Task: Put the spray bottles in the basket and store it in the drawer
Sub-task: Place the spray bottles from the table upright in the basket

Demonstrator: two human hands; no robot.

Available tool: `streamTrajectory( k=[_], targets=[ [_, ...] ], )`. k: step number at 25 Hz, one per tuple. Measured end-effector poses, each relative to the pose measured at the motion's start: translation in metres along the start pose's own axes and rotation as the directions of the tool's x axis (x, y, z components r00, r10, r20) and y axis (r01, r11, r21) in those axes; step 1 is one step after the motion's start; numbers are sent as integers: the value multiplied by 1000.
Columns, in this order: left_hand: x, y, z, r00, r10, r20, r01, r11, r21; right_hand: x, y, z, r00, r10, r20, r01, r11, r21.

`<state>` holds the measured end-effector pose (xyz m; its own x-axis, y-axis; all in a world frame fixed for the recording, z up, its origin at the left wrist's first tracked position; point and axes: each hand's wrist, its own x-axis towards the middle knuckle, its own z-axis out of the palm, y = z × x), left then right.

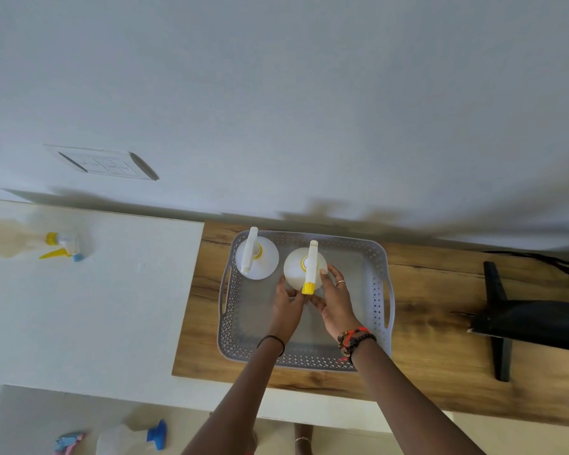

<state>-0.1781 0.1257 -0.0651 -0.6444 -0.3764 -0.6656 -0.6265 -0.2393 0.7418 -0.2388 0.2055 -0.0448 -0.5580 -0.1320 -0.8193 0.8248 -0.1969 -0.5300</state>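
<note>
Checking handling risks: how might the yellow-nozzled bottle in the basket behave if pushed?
The bottle has a wide round body, so it probably stands steady. Its long spray head could tip it if shoved. On the smooth basket floor it might slide.

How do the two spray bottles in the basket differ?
The corner bottle has a white nozzle tip; the middle bottle has a yellow one. The corner bottle stands untouched, while the left hand and right hand hold the middle bottle. Both are upright in the grey basket.
</note>
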Motion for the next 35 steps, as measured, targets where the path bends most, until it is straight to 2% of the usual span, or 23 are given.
streamTrajectory(
  k=[15, 22, 29, 35],
  targets=[
    [4, 16, -6, 995, -84, -52, 82, 996, -44, 6, -5, 5, 1000, 20, -8, -20, 1000, -3],
    [-26, 11, -26, 996, -60, -69, 62, 998, 25, -25, 22, 4, 982, 75, -172, -85, 995, -50],
    [-69, -7, -96, 989, -25, -143, 20, 999, -38, -72, 77, 56, 968, 119, -221, -132, 990, -42],
    [-85, -15, -201, 961, -7, -276, -5, 999, -41, -93, 114, 140, 980, 105, -166, -130, 981, -144]
  ],
)
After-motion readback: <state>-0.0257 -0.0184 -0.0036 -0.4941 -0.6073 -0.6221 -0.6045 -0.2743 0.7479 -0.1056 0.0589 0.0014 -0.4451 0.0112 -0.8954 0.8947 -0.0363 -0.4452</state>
